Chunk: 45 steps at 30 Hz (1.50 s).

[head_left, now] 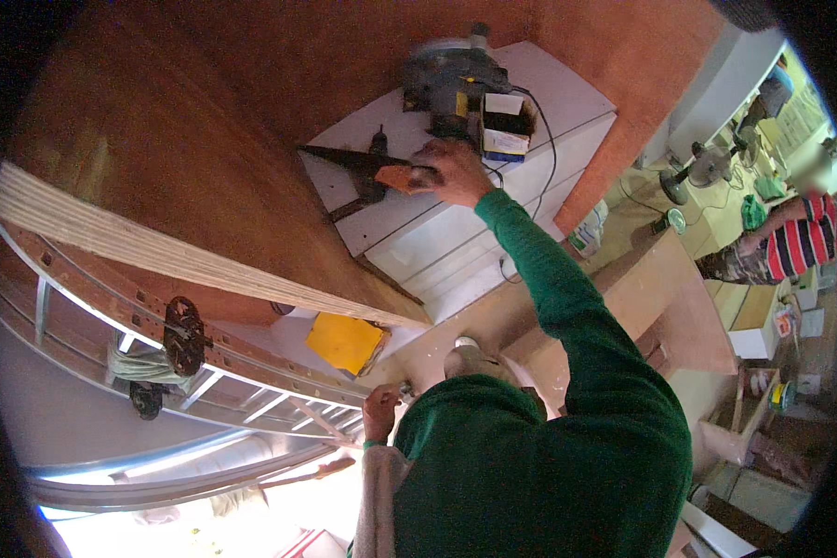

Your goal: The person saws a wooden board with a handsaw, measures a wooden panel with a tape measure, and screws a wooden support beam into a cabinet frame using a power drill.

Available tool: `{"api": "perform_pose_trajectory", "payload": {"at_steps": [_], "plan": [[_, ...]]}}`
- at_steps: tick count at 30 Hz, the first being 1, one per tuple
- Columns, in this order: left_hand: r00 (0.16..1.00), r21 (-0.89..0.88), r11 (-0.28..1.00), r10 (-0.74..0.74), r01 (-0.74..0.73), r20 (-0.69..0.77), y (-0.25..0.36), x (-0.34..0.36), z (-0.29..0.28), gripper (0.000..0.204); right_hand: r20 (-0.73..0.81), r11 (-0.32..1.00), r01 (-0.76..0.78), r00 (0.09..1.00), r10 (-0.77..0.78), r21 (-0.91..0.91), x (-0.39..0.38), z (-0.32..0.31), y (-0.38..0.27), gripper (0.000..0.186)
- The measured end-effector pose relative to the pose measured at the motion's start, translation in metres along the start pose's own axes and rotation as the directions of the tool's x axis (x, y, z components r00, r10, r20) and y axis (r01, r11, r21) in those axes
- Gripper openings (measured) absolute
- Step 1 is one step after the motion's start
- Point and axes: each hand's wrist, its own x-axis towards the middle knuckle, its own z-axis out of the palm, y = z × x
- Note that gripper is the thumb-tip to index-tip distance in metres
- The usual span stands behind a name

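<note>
My right hand (456,171) reaches out over a white drawer cabinet (400,240) and closes round the orange handle (398,177) of a handsaw. The saw's dark blade (330,156) points left across the cabinet top. Beside it lies a dark tool that looks like a drill (378,144). Just beyond my hand stands a grey power saw (446,86), and right of that an open small box (507,127) with dark contents. Down by my body, my left hand (378,414) has its fingers curled; a small greyish object shows at the fingertips, too small to name.
A large wooden panel (205,200) leans left of the cabinet, with a metal ladder (251,402) alongside. A yellow packet (344,342) lies near the panel's lower edge. A black cable (553,153) hangs over the drawers. Another person in a striped shirt (803,237) stands at the right near fans (710,166).
</note>
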Motion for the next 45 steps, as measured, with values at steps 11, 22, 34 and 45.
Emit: {"api": "perform_pose_trajectory", "payload": {"at_steps": [11, 22, 34, 45], "plan": [[0.988, 0.05, 0.987, 0.153, -0.154, 0.024, 0.059, 0.037, 0.026, 0.022, 0.301, 0.764, -0.103, 0.879, 0.369, -0.636, 0.015, 0.01, 0.09, 0.031], [0.936, -0.176, 0.981, 0.137, -0.083, 0.323, 0.184, 0.076, 0.054, 0.025, 0.244, 0.908, -0.219, 0.917, 0.317, -0.356, -0.006, -0.081, 0.015, 0.071], [0.782, -0.642, 0.589, 0.027, 0.491, 0.623, 0.236, 0.098, 0.099, 0.06, 0.42, 0.857, -0.42, 0.864, 0.277, 0.298, -0.118, -0.143, -0.152, 0.052], [0.841, -0.546, 0.814, 0.145, 0.198, 0.521, 0.185, 0.045, 0.074, 0.046, -0.174, 0.96, -0.152, 0.978, 0.112, -0.235, -0.009, -0.11, -0.071, 0.032]]}}
